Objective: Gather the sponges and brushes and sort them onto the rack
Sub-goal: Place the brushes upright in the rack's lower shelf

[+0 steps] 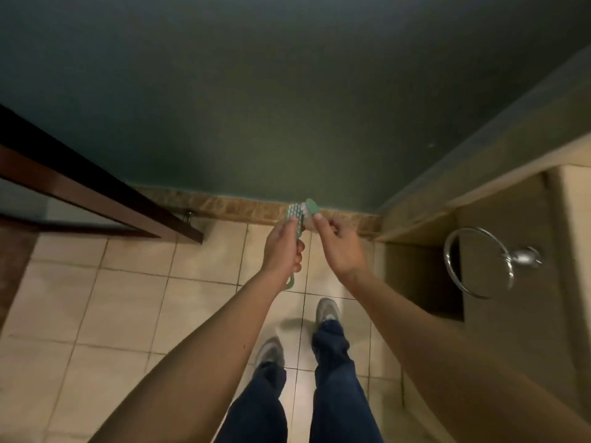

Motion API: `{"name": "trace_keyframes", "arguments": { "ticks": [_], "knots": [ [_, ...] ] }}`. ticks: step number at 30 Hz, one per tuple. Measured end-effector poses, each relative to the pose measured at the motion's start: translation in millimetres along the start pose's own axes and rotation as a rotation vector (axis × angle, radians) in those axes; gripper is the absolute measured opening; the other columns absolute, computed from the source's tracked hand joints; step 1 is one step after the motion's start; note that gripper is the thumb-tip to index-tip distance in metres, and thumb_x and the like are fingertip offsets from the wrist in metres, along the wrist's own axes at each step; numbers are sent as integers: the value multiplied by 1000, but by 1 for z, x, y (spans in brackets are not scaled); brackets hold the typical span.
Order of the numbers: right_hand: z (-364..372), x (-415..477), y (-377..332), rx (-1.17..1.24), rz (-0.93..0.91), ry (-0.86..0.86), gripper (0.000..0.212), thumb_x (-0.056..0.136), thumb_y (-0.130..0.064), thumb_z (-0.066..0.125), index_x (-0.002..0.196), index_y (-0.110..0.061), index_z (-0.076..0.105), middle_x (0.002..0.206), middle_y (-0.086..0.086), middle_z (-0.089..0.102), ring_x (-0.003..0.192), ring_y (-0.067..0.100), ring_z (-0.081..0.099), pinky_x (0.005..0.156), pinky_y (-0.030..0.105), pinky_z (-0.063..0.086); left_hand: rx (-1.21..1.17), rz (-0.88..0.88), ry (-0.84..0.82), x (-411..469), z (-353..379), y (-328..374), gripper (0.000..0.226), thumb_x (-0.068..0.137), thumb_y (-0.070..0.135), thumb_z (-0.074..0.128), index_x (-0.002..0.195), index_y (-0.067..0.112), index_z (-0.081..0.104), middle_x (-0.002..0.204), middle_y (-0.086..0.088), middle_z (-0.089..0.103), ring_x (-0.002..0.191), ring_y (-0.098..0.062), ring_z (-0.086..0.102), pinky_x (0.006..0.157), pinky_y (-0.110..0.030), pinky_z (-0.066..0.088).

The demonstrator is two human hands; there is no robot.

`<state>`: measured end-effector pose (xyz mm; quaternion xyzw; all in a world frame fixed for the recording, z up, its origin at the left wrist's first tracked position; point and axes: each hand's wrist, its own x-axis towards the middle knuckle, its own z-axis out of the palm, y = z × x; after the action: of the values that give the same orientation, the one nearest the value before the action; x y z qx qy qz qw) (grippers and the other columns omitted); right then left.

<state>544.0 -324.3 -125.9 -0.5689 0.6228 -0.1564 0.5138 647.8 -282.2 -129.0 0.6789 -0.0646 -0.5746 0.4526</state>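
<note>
Got the left hand [283,247] curled tight round the green brush [295,219] handle, mid-view. Pinching a small green-and-white bit [311,206] with the right hand [340,247], touching the brush head at its 1 o'clock. Can't tell what that bit is. Towel ring [523,255] over at 3 o'clock.

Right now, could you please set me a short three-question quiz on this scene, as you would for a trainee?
1. True or false: the left hand grips the green brush by its handle.
2. What is mounted at the right of the view? A) a towel ring B) a mirror C) a soap dish
3. What colour is the top of the small item that the right hand pinches beside the brush head?

Key: 1 true; 2 A; 3 green.
</note>
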Motion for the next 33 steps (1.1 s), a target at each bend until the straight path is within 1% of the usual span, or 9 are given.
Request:
{"name": "trace_keyframes", "arguments": {
  "ticks": [3,6,10,13,15,19,24,27,33],
  "knots": [
    [-27,-34,-27,74,-13,75,46,95,-56,45,110,-17,65,101,-1,68,91,15,60,83,35,48,58,71,-93,-36,7,29,30,97,43,42,97,16,56,51,4,43,33,-6,31,34,-16,23],
    [-52,-74,-41,176,-45,101,42,98,-50,44,107,-16,66,81,-6,63,69,8,54,65,29,43,135,132,-204,-71,13,52,29,97,41,44,99,15,56,53,2,44,32,-6,31,35,-16,23],
    [-82,-125,-47,250,-46,186,34,99,-49,43,84,-27,63,57,-8,53,43,6,45,41,25,36,295,166,-360,-112,25,65,22,97,38,46,94,18,55,56,1,46,36,-9,30,37,-19,23],
    [-104,-156,-50,263,-69,242,35,98,-50,45,98,-23,68,56,-7,54,39,8,46,37,23,35,354,209,-447,-139,43,71,18,96,33,48,89,18,54,57,-1,50,36,-10,36,37,-19,28],
    [-121,-174,-50,240,-86,301,35,97,-50,46,102,-23,69,57,-8,57,38,6,48,37,22,36,385,237,-493,-156,60,73,17,95,29,49,87,16,57,60,-3,53,36,-11,42,37,-19,35],
    [-160,-210,-36,260,-33,459,36,97,-40,43,69,-20,56,50,-4,54,40,14,49,42,32,43,475,241,-584,-187,106,69,15,90,19,51,80,14,60,67,-6,56,49,-15,53,50,-28,50],
    [-221,-267,-10,308,22,630,30,99,-27,38,88,-8,60,74,9,66,56,15,62,55,31,51,737,422,-825,-239,172,46,17,86,23,57,76,17,69,63,6,66,58,-7,61,54,-18,46],
    [-253,-299,9,331,42,759,30,100,-22,37,102,-4,60,92,18,67,78,28,63,71,47,53,826,504,-964,-272,209,28,13,86,27,60,80,21,70,60,11,61,61,-10,53,59,-26,41],
    [-312,-361,59,344,109,990,26,93,-13,43,87,1,64,82,13,63,75,23,54,73,44,45,875,536,-1185,-338,275,-17,10,91,28,61,86,27,70,61,18,61,61,-5,50,53,-15,40]
  ]
}}
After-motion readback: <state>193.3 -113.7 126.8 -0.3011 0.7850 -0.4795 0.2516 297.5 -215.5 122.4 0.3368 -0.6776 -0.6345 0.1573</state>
